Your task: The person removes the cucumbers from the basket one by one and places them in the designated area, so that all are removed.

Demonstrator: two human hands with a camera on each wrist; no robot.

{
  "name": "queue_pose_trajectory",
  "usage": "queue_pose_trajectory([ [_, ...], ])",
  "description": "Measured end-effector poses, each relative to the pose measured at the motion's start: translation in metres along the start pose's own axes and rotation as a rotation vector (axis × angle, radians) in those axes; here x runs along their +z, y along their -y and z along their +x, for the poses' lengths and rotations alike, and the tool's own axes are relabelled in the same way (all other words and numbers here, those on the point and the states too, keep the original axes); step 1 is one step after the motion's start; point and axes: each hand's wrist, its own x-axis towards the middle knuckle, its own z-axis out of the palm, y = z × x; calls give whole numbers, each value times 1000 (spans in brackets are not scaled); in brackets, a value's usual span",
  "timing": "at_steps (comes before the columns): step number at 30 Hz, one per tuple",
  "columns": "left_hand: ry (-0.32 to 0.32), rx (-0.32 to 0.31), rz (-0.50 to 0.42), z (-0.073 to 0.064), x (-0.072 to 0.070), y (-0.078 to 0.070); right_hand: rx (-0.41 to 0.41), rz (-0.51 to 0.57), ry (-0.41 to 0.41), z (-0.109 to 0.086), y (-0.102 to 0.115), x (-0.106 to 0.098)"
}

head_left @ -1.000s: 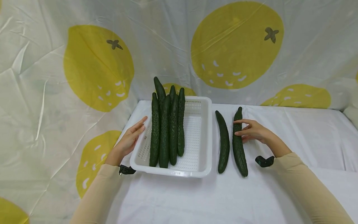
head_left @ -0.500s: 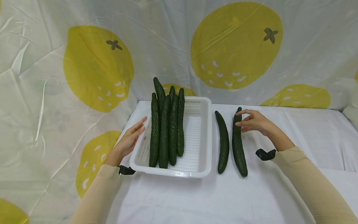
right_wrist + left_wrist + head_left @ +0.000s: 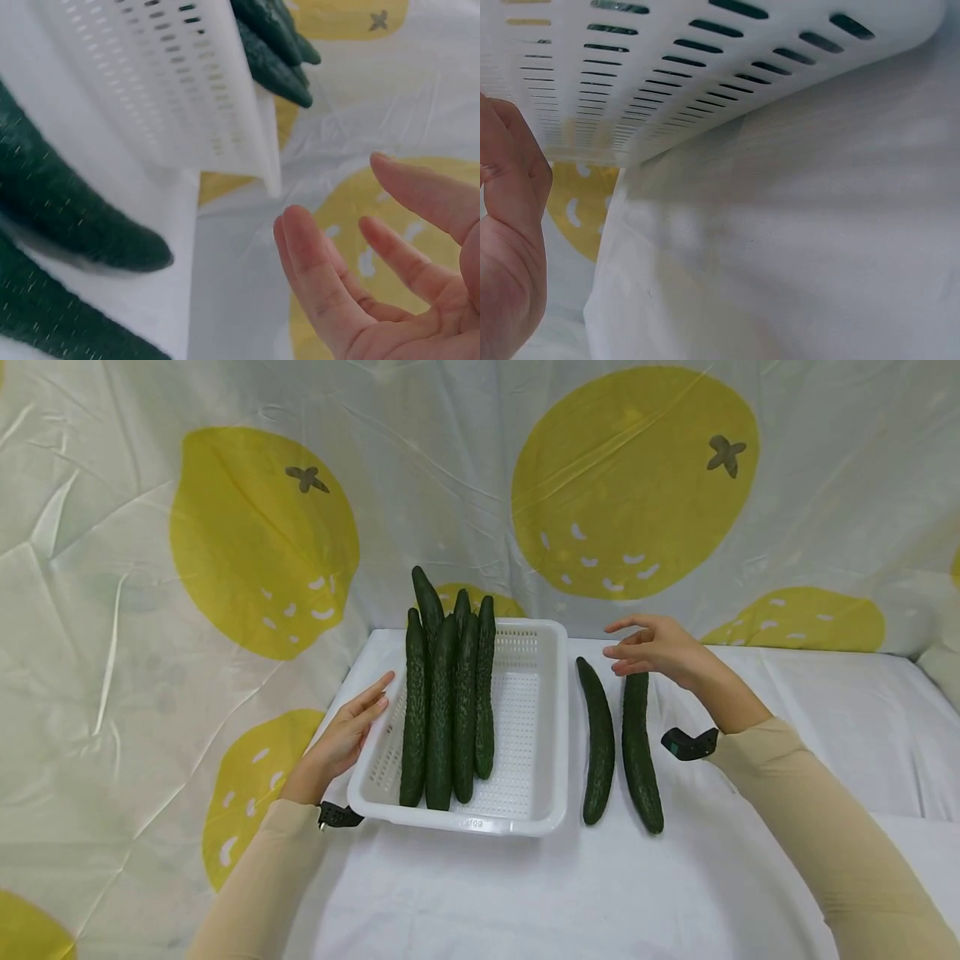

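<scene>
My left hand (image 3: 345,735) rests its extended fingers along the left side of a white perforated plastic basket (image 3: 561,718). In the left wrist view, part of the hand (image 3: 510,232) shows beside the slotted basket wall (image 3: 645,90). Several dark green cucumbers (image 3: 441,727) lean in the basket's left half, their tops above the far rim. Two more lie on the cloth to its right: a curved cucumber (image 3: 598,743) and an outer cucumber (image 3: 640,760). Over the far end of the outer one hovers my right hand (image 3: 656,647), fingers loosely spread and holding nothing (image 3: 390,277).
White cloth (image 3: 585,893) covers the table. Behind it and along the left hangs a pale sheet printed with large yellow lemons (image 3: 637,477). A dark wrist device (image 3: 690,745) sits on the right wrist, and another (image 3: 340,816) on the left.
My right hand has left the outer cucumber, moving first up along it and then up and slightly left beyond its far end. The left hand, basket and cucumbers stay put.
</scene>
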Motion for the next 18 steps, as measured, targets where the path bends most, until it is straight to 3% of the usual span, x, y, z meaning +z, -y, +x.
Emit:
queue_pose_trajectory([
  [9,-1,6,-1,-1,2,-1,-33,133,-11,20,29,27],
  [18,10,31,20,-1,1,1,-53,227,46,41,47,61],
])
